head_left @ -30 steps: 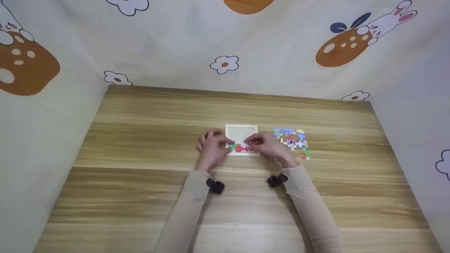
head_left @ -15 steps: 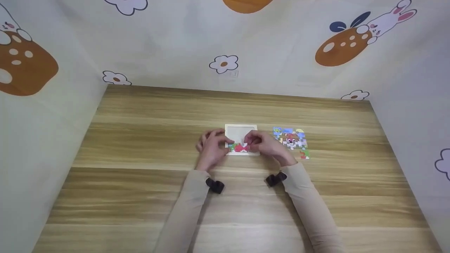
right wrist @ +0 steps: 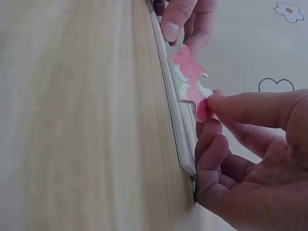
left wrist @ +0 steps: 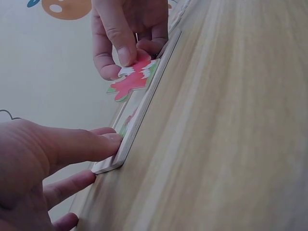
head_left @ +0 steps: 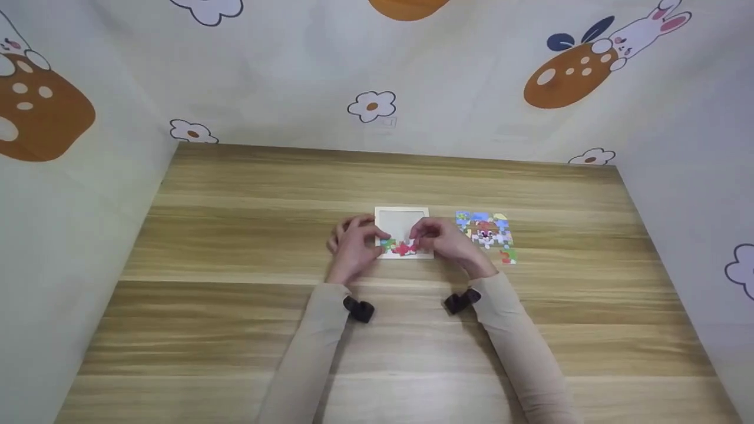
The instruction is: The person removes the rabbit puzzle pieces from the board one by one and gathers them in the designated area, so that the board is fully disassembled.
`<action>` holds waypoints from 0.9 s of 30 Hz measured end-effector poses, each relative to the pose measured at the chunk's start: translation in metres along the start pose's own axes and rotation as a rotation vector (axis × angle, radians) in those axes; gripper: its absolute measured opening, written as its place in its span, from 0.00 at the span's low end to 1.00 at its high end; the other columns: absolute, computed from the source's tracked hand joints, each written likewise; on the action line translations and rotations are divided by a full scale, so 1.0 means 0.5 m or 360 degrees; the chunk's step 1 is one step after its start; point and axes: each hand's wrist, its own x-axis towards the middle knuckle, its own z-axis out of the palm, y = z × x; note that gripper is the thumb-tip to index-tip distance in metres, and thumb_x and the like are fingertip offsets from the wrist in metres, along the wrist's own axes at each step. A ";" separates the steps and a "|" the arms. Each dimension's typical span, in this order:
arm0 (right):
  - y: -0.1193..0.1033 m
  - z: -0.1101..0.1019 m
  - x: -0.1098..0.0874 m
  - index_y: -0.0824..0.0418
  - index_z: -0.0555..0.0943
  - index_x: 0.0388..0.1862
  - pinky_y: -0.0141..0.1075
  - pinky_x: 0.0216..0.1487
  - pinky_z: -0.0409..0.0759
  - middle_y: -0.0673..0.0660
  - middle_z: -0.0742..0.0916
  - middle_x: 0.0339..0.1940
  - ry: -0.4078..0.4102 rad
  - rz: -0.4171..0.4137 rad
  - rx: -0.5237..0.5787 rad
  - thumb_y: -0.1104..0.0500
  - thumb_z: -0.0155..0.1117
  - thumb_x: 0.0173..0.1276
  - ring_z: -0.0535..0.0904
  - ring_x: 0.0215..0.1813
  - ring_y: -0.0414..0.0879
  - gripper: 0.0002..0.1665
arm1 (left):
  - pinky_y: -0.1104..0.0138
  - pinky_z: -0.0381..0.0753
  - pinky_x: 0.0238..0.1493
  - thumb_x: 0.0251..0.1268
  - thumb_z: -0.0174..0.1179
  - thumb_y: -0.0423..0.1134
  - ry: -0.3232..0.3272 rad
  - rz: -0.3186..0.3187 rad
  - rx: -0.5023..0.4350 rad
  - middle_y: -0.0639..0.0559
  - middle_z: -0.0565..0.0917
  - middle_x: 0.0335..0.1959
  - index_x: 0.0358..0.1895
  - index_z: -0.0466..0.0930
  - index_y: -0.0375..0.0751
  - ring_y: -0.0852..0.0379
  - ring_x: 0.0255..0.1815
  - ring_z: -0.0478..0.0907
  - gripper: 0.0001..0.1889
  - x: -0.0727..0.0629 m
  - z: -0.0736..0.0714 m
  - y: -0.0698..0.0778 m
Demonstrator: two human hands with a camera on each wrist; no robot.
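Observation:
A red puzzle piece (left wrist: 134, 83) with white and green patches is pinched between the thumb and a finger of my right hand (head_left: 446, 240). In the right wrist view the piece (right wrist: 191, 79) is tilted, raised over the near side of a pale puzzle tray (head_left: 402, 209). My left hand (head_left: 356, 244) lies at the tray's left side. Its thumb presses at the near left corner, by a mostly green piece (head_left: 387, 242), while other fingers touch the outer edge. The rest of the tray floor shows bare. My right hand partly hides the tray's right side.
Right of the tray lies a group of colourful puzzle pieces (head_left: 486, 231) showing an animal face. A green and red piece (head_left: 508, 257) sits at the group's near right corner. The wood-grain table (head_left: 235, 235) meets a patterned wall (head_left: 294, 88) behind.
The red piece has turned and shifted slightly in my right hand's pinch. My left hand has stayed at the tray's left edge. The whole head view has drifted a little.

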 end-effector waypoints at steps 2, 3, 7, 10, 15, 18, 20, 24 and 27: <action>0.001 -0.002 -0.002 0.75 0.79 0.41 0.31 0.33 0.73 0.58 0.83 0.30 0.0006 0.0020 -0.0002 0.77 0.56 0.57 0.78 0.33 0.45 0.12 | 0.42 0.36 0.65 0.50 0.71 0.34 -0.0004 -0.0008 0.0002 0.54 0.70 0.65 0.37 0.87 0.51 0.39 0.71 0.48 0.10 0.000 0.001 0.000; 0.001 -0.003 -0.003 0.75 0.79 0.41 0.31 0.32 0.73 0.58 0.83 0.31 0.0008 0.0030 -0.0001 0.77 0.56 0.57 0.78 0.33 0.45 0.12 | 0.42 0.36 0.65 0.50 0.71 0.34 -0.0005 -0.0012 0.0002 0.54 0.70 0.66 0.37 0.87 0.51 0.39 0.71 0.48 0.10 0.000 0.001 0.000; 0.000 -0.009 -0.008 0.75 0.78 0.43 0.33 0.33 0.74 0.60 0.83 0.32 -0.0024 0.0050 0.0034 0.77 0.55 0.59 0.78 0.35 0.47 0.13 | 0.42 0.35 0.66 0.50 0.71 0.35 -0.0004 -0.0023 0.0000 0.55 0.70 0.66 0.37 0.87 0.51 0.40 0.71 0.47 0.10 0.001 0.003 -0.001; -0.001 -0.014 -0.012 0.77 0.77 0.44 0.33 0.34 0.74 0.60 0.83 0.33 -0.0034 0.0028 0.0055 0.77 0.55 0.60 0.78 0.36 0.48 0.12 | 0.42 0.35 0.66 0.50 0.71 0.34 0.0000 -0.0022 -0.0002 0.54 0.70 0.66 0.37 0.87 0.51 0.40 0.71 0.47 0.10 0.001 0.002 -0.001; -0.002 -0.025 -0.019 0.76 0.78 0.42 0.33 0.37 0.75 0.61 0.83 0.33 0.0000 -0.0011 0.0025 0.75 0.58 0.61 0.78 0.36 0.47 0.09 | 0.43 0.32 0.66 0.50 0.71 0.35 -0.0012 -0.0043 -0.0002 0.56 0.69 0.66 0.37 0.87 0.51 0.40 0.72 0.46 0.10 0.001 0.001 0.000; -0.002 -0.033 -0.026 0.75 0.79 0.41 0.32 0.39 0.76 0.62 0.83 0.34 0.0037 -0.0031 0.0003 0.74 0.59 0.61 0.78 0.37 0.46 0.09 | 0.43 0.32 0.66 0.51 0.71 0.35 -0.0014 -0.0050 -0.0002 0.56 0.69 0.66 0.38 0.87 0.52 0.41 0.72 0.46 0.10 0.001 0.001 0.000; -0.004 -0.039 -0.033 0.75 0.79 0.41 0.31 0.40 0.75 0.62 0.84 0.35 0.0056 -0.0046 -0.0007 0.74 0.59 0.61 0.78 0.37 0.45 0.09 | 0.42 0.34 0.65 0.51 0.71 0.35 -0.0008 -0.0033 -0.0015 0.55 0.70 0.66 0.37 0.87 0.51 0.41 0.72 0.46 0.10 0.001 0.000 -0.001; -0.017 -0.050 -0.051 0.77 0.78 0.42 0.30 0.41 0.75 0.63 0.83 0.37 0.0081 -0.0062 -0.0008 0.75 0.57 0.62 0.78 0.39 0.45 0.09 | 0.40 0.36 0.63 0.52 0.71 0.34 0.0007 0.0009 -0.0042 0.54 0.71 0.65 0.37 0.87 0.49 0.40 0.71 0.47 0.09 0.000 0.000 -0.004; -0.037 -0.055 -0.066 0.81 0.76 0.44 0.30 0.42 0.75 0.67 0.82 0.38 0.0084 -0.0052 -0.0005 0.76 0.56 0.63 0.78 0.39 0.46 0.11 | 0.40 0.35 0.64 0.51 0.71 0.34 0.0010 0.0007 -0.0051 0.54 0.71 0.65 0.37 0.87 0.49 0.41 0.71 0.46 0.09 -0.001 0.000 -0.003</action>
